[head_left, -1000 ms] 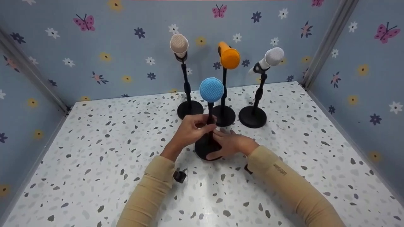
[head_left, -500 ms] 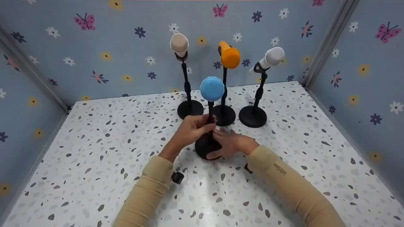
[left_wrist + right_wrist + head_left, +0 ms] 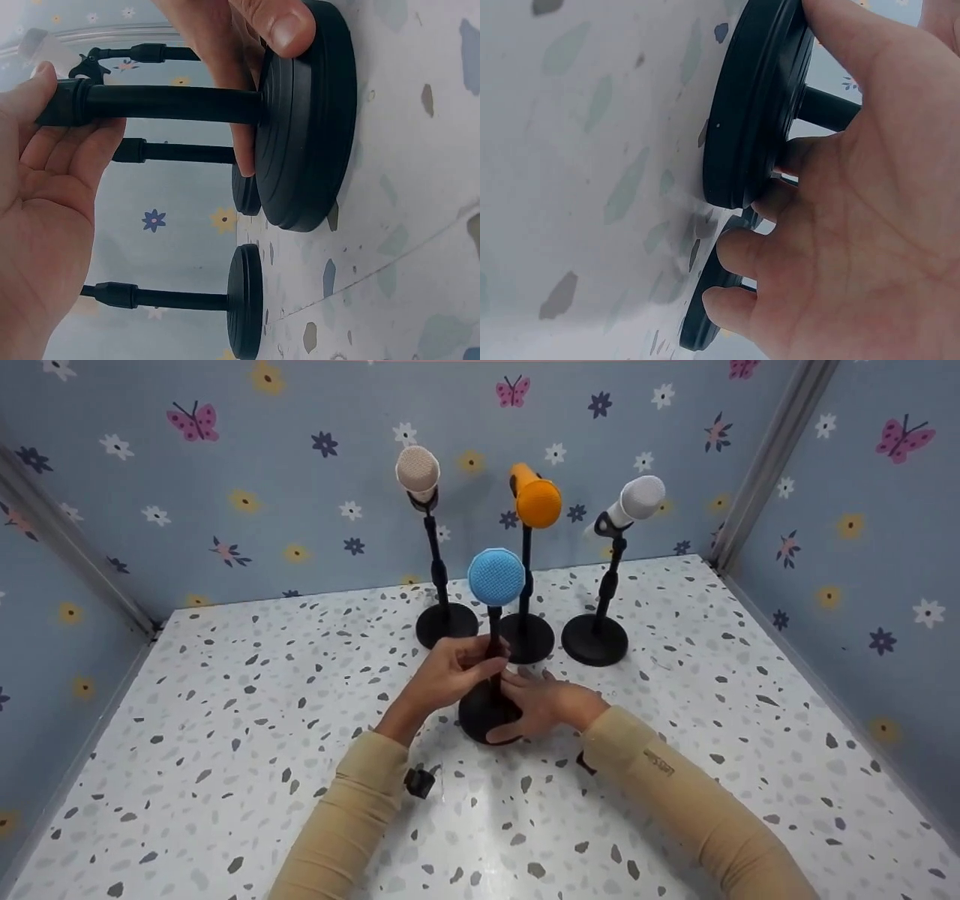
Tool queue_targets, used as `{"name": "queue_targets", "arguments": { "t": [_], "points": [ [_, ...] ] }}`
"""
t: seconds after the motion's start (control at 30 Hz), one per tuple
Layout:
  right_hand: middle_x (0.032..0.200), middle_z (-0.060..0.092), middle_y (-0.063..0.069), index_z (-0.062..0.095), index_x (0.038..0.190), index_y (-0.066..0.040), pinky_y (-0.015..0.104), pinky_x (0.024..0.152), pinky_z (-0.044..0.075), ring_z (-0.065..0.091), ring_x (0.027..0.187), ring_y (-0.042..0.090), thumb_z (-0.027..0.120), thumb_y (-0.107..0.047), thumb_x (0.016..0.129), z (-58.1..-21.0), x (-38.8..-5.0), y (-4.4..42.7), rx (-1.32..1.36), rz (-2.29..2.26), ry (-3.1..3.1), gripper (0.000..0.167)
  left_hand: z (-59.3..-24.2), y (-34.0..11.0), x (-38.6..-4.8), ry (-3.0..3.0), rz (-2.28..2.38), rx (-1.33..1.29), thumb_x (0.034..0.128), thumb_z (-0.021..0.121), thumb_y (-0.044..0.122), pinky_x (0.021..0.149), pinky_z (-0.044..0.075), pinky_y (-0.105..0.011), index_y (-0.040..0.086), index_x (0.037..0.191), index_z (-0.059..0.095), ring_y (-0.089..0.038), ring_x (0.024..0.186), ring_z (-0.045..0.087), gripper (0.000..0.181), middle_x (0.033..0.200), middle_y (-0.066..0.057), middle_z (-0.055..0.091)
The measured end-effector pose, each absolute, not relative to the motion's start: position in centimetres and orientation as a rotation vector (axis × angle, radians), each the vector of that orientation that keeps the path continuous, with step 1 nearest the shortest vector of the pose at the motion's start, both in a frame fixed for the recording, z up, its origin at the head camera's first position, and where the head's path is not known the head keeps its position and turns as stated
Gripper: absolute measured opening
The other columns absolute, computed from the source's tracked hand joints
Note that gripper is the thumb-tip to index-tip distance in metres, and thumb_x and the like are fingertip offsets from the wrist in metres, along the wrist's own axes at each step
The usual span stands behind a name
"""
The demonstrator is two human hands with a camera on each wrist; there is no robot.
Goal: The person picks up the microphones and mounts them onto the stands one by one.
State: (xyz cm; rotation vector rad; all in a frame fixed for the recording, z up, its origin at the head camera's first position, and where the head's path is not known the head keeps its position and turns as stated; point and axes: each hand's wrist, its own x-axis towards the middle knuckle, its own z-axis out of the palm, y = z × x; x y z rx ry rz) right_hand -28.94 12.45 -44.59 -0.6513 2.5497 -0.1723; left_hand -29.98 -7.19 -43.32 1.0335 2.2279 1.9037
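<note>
A blue-headed microphone [image 3: 496,577] tops a black microphone stand [image 3: 480,718], upright in the middle of the table. My left hand [image 3: 448,676] grips the stand's pole partway up; in the left wrist view its thumb and fingers lie around the thicker collar. My right hand [image 3: 546,709] holds the round base, thumb on the near rim and fingers reaching over the far side. In the right wrist view, that base [image 3: 754,112] sits between thumb and fingers, with the lower fingers off its edge. The blue microphone's body is hidden behind its head.
Behind stand three similar stands, bearing a beige microphone [image 3: 418,472], an orange microphone [image 3: 538,502] and a white microphone [image 3: 641,499]. The orange one's base [image 3: 529,639] is close behind my hands. Flowered panels [image 3: 300,495] enclose the speckled table [image 3: 225,780].
The head view has shifted slightly, so everything appears a little left and lower. Both hands keep their places on the microphone stand.
</note>
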Motion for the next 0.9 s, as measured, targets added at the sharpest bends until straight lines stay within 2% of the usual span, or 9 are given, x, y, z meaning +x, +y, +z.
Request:
{"name": "queue_targets", "arguments": {
  "t": [0.1, 0.23, 0.33, 0.4, 0.53, 0.63, 0.7, 0.8, 0.9],
  "points": [
    [0.170, -0.004, -0.004, 0.003, 0.164, -0.020, 0.051, 0.123, 0.010, -0.003, 0.155, 0.028, 0.049, -0.084, 0.085, -44.6, -28.9, 12.4, -0.659, -0.168, 2.560, 0.112, -43.4, -7.3, -29.8, 2.244, 1.909, 1.041, 0.0952, 0.071, 0.005, 0.080, 0.058, -0.030, -0.004, 0.111, 0.072, -0.041, 0.096, 0.071, 0.019, 0.102, -0.012, 0.074],
    [0.169, -0.006, -0.005, 0.002, 0.164, -0.020, 0.051, 0.123, 0.011, -0.003, 0.155, 0.027, 0.048, -0.085, 0.085, -44.6, -28.9, 12.3, -0.667, -0.138, 2.565, 0.113, -43.4, -7.4, -29.8, 2.285, 1.872, 1.085, 0.0961, 0.072, 0.012, 0.085, 0.058, -0.032, -0.003, 0.114, 0.073, -0.027, 0.099, 0.073, 0.024, 0.105, -0.009, 0.075],
    [0.170, -0.003, -0.003, 0.004, 0.164, -0.017, 0.051, 0.123, 0.008, -0.003, 0.155, 0.028, 0.048, -0.084, 0.085, -44.3, -28.8, 12.3, -0.668, -0.088, 2.559, 0.112, -43.5, -7.7, -29.7, 2.360, 1.743, 1.133, 0.0983, 0.070, 0.020, 0.098, 0.053, -0.035, 0.000, 0.126, 0.069, -0.020, 0.113, 0.068, 0.034, 0.119, -0.006, 0.072],
    [0.170, -0.001, -0.002, 0.006, 0.164, -0.016, 0.051, 0.123, 0.006, -0.002, 0.155, 0.028, 0.049, -0.082, 0.087, -44.1, -28.7, 12.4, -0.679, -0.065, 2.556, 0.111, -43.5, -8.0, -29.5, 2.452, 1.587, 1.134, 0.1003, 0.068, 0.028, 0.107, 0.046, -0.036, 0.005, 0.139, 0.061, -0.018, 0.126, 0.060, 0.046, 0.134, -0.004, 0.065],
    [0.170, 0.004, 0.000, 0.007, 0.164, -0.016, 0.051, 0.123, 0.004, 0.002, 0.155, 0.027, 0.053, -0.077, 0.089, -43.6, -28.3, 12.7, -0.704, -0.056, 2.554, 0.108, -43.6, -9.2, -28.5, 2.625, 1.176, 1.024, 0.1034, 0.059, 0.040, 0.119, 0.028, -0.039, 0.006, 0.158, 0.030, -0.021, 0.147, 0.033, 0.071, 0.161, -0.008, 0.033],
    [0.169, 0.007, 0.004, 0.007, 0.164, -0.014, 0.051, 0.123, 0.005, 0.006, 0.155, 0.027, 0.054, -0.077, 0.088, -43.2, -27.7, 13.4, -0.710, -0.040, 2.559, 0.109, -43.7, -9.8, -27.4, 2.683, 0.910, 0.941, 0.1044, 0.054, 0.041, 0.122, 0.018, -0.046, -0.002, 0.160, 0.015, -0.032, 0.153, 0.014, 0.080, 0.166, -0.019, 0.013],
    [0.169, 0.011, 0.007, 0.008, 0.164, -0.011, 0.052, 0.123, 0.007, 0.009, 0.154, 0.028, 0.054, -0.076, 0.089, -43.0, -27.4, 14.0, -0.720, -0.012, 2.562, 0.109, -44.0, -9.9, -26.6, 2.716, 0.759, 0.912, 0.1050, 0.051, 0.043, 0.122, 0.015, -0.050, -0.005, 0.159, 0.013, -0.037, 0.153, 0.005, 0.082, 0.165, -0.023, 0.008],
    [0.168, 0.014, 0.010, 0.009, 0.164, -0.009, 0.055, 0.122, 0.008, 0.012, 0.154, 0.032, 0.054, -0.073, 0.092, -42.8, -26.9, 14.9, -0.733, 0.000, 2.557, 0.106, -44.3, -9.7, -25.4, 2.759, 0.580, 0.864, 0.1051, 0.049, 0.047, 0.120, 0.017, -0.057, -0.005, 0.159, 0.014, -0.041, 0.153, 0.006, 0.083, 0.165, -0.026, 0.008],
    [0.167, 0.018, 0.012, 0.012, 0.163, -0.008, 0.056, 0.122, 0.008, 0.014, 0.153, 0.035, 0.054, -0.069, 0.094, -42.7, -26.6, 15.6, -0.745, -0.006, 2.558, 0.102, -44.6, -9.1, -24.5, 2.775, 0.446, 0.812, 0.1046, 0.047, 0.052, 0.119, 0.020, -0.058, -0.004, 0.159, 0.016, -0.039, 0.153, 0.009, 0.084, 0.166, -0.024, 0.010]
  ]
}}
